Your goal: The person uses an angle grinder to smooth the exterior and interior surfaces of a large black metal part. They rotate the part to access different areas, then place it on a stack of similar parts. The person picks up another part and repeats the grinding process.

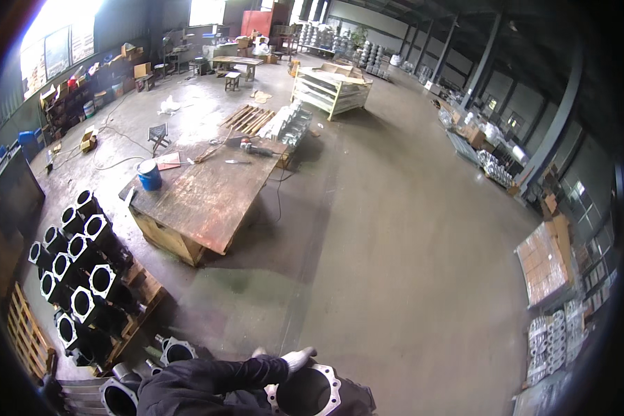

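At the lower edge, a dark-sleeved arm comes in from the left. My left hand [298, 359], in a pale glove, grips the upper edge of a black flanged pipe casting [337, 395]. The casting's bright machined flange has bolt holes and a wide round opening. A small piece of pale glove [258, 352] shows just beyond the sleeve; it may be my right hand, but its fingers are hidden. Left of the arm are two similar castings, one with its flange [180, 350] facing up and another [120, 399] partly covered by the sleeve.
Several black castings [82, 305] stand in rows on a wooden pallet [142, 291] at left. A worn worktable [208, 187] ahead carries a blue bucket [149, 175] and an angle grinder [256, 148]. Beyond stands a cream rack [333, 90]. Wrapped boxes [544, 267] line the right side.
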`<state>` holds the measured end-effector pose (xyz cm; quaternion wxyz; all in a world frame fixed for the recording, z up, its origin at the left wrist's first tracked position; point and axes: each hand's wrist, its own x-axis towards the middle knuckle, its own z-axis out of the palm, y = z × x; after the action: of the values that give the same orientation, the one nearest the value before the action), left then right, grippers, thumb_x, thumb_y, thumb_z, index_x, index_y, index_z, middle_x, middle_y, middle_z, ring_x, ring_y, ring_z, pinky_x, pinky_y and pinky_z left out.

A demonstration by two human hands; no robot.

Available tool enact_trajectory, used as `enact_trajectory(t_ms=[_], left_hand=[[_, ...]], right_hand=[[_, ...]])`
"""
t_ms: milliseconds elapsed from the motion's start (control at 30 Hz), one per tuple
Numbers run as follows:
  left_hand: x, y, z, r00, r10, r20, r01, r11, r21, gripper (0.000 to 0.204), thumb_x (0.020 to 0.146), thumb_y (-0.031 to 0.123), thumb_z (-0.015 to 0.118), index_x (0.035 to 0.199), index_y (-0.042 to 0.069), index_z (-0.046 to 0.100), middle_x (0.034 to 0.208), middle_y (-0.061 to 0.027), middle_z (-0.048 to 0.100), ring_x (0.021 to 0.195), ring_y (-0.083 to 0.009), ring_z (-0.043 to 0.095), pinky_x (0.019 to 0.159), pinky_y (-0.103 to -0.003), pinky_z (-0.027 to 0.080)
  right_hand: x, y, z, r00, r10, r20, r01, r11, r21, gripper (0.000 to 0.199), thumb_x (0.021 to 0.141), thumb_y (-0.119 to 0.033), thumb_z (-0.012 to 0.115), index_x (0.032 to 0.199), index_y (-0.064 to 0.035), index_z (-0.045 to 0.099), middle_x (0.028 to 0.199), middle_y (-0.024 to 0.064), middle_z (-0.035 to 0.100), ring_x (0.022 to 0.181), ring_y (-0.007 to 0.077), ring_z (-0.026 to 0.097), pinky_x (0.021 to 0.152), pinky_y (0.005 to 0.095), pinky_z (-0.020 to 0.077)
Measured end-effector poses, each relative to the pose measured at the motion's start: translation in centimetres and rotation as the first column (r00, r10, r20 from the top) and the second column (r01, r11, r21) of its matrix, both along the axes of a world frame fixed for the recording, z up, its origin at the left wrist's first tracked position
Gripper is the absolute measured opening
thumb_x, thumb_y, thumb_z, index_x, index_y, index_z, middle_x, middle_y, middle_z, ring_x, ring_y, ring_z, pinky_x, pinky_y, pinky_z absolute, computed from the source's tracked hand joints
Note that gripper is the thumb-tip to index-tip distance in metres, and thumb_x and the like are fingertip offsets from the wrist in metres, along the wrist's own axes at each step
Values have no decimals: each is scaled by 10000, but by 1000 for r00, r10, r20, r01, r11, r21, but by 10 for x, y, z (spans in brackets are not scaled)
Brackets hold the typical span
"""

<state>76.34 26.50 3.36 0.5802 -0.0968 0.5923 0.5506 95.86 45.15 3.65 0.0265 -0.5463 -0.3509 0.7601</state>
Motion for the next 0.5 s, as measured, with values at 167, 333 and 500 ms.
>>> enact_trajectory(t_ms=[167,333,500], left_hand=[[-148,-36,-36,975,151,-164,-152,988,6,659,929,532,438,1314,20,596,1224,-221,658,1127,-341,597,990,-408,410],[-308,-120,-55,914,205,-350,-234,971,-41,431,994,349,356,1241,53,549,1109,-274,661,1023,-399,641,892,-470,471],[-399,-210,-23,554,97,-827,-520,816,-253,243,1006,190,373,1182,66,487,943,-314,666,858,-438,687,720,-490,533]], right_hand=[[-136,38,6,1000,22,9,-22,999,-37,672,943,-283,661,1500,-99,334,1508,146,394,1399,282,337,1097,325,378],[-337,21,3,990,135,45,-139,986,95,500,864,-264,702,1276,-49,518,1231,152,559,1086,287,545,890,394,505],[-571,-40,-21,893,451,1,-427,844,326,490,809,-237,737,1216,7,616,1124,171,650,1000,303,640,856,443,557]])
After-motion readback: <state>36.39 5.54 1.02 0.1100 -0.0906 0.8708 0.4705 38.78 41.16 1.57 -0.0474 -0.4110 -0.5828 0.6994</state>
